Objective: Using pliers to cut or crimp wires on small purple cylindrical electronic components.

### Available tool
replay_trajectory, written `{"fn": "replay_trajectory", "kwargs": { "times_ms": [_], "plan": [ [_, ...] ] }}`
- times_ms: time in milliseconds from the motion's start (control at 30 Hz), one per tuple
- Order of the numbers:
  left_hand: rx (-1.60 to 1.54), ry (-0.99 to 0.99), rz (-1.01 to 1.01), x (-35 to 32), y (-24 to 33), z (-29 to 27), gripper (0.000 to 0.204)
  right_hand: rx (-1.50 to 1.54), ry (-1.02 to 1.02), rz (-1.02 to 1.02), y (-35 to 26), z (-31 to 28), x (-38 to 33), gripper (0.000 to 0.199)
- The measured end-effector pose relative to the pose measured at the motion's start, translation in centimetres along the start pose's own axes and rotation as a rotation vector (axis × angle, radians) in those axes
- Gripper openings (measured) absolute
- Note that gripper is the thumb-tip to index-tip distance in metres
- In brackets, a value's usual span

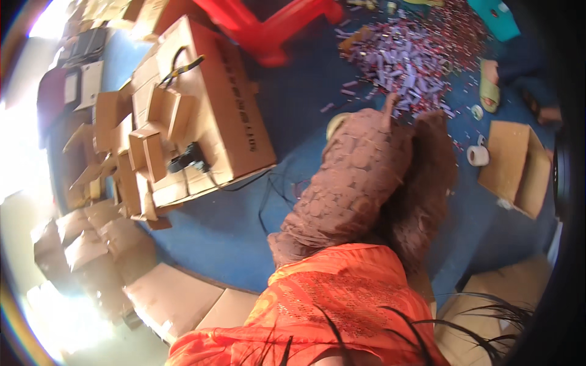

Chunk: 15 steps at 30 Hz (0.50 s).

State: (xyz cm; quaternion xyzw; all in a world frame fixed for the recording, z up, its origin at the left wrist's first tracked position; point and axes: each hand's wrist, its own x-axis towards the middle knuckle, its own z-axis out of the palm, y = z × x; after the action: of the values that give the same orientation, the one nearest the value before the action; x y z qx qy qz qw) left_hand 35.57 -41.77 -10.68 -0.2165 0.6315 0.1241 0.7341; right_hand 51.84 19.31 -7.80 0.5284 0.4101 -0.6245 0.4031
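Neither of my hands shows in the head view. My legs in brown patterned trousers (pixel 354 177) stretch forward over the blue floor, below my orange top (pixel 342 287). Just past my feet lies a heap of small purple pieces (pixel 397 67), with many small dark red pieces (pixel 461 36) mixed in and spread behind it. On my left, a big cardboard box (pixel 235 116) carries several small opened cartons (pixel 168 116), a tool with yellow-and-black handles (pixel 183 68) and a black device with a cable (pixel 189 158).
Blurred red plastic legs, perhaps of a stool (pixel 268 36), stand ahead. At right are a white tape roll (pixel 478 155), an open cardboard box (pixel 503 155) and a person's foot in a green sandal (pixel 490 88). A black cable (pixel 262 210) crosses the floor. Flattened cardboard (pixel 177 296) lies near left.
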Motion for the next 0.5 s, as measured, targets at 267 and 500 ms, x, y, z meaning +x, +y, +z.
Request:
{"fn": "replay_trajectory", "kwargs": {
  "times_ms": [267, 500],
  "plan": [
    [0.407, -0.245, 0.496, 5.9, 9.5, -17.2, 0.039, 0.176, 0.240, -0.153, -4.2, -10.6, -12.1, 0.022],
    [0.835, 0.234, 0.389, -9.2, 32.8, -18.9, 0.037, 0.333, 0.277, -0.307, -6.3, -21.0, -19.5, 0.037]
  ]
}}
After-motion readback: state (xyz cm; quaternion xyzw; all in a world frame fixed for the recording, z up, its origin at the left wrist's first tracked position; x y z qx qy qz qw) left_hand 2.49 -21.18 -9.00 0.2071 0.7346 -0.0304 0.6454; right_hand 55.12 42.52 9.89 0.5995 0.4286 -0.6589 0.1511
